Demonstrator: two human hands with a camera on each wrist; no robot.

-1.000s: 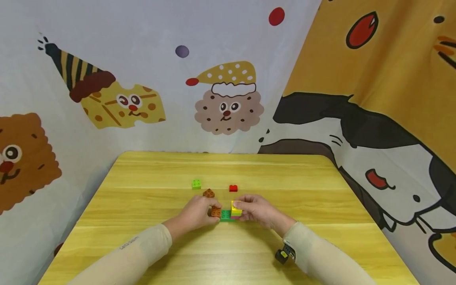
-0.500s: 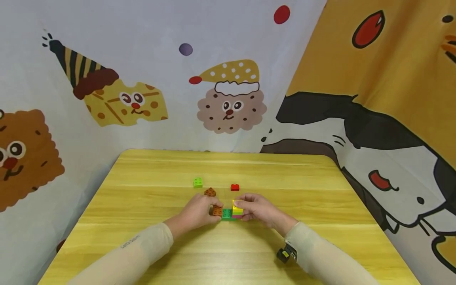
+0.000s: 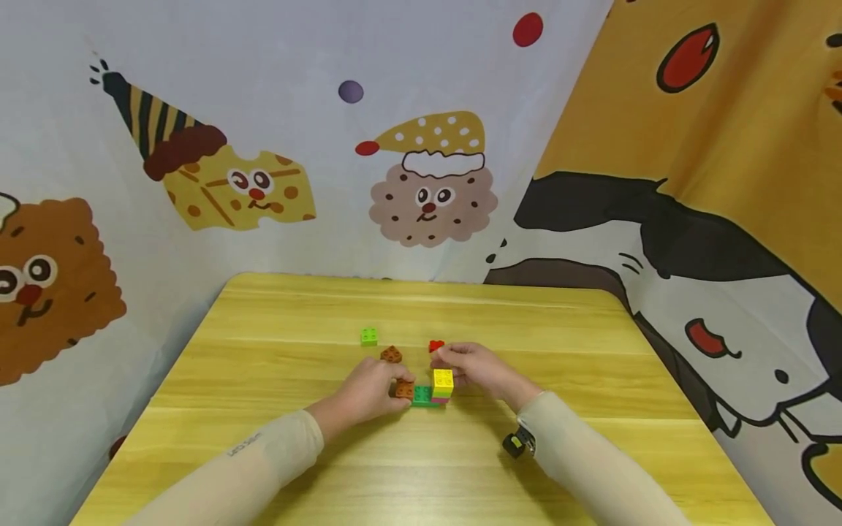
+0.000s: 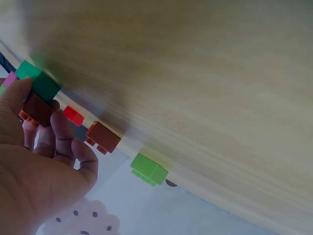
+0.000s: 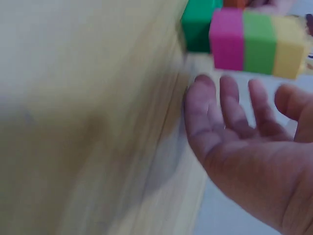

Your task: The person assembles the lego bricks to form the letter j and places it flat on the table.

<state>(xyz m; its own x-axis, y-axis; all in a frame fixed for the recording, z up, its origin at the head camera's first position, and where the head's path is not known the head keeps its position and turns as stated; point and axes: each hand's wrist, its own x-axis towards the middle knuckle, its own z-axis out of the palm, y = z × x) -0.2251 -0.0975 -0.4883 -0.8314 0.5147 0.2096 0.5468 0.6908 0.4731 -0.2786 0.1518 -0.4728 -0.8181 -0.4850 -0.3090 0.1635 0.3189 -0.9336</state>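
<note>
In the head view a long green toy building brick (image 3: 422, 396) lies on the table. On its right end rises a stack of a magenta brick (image 5: 227, 41), a light green brick (image 5: 259, 44) and a yellow brick (image 3: 443, 378). A brown brick (image 3: 404, 391) sits at its left end, pinched between the thumb and fingers of my left hand (image 3: 370, 391). My right hand (image 3: 483, 371) is just right of and behind the stack, touching none of it, its fingers loosely bent and apart in the right wrist view. Its fingertips are close to a red brick (image 3: 435, 345).
A second brown brick (image 3: 391, 355), with an angled outline, lies behind the left hand. Farther back is a separate light green brick (image 3: 369, 337). The wooden table (image 3: 316, 307) ends at a printed cloth backdrop (image 3: 329, 248).
My right hand has let go of the yellow-topped stack and moved back toward the red brick. The left hand keeps its grip on the brown brick. The head view has shifted slightly.
</note>
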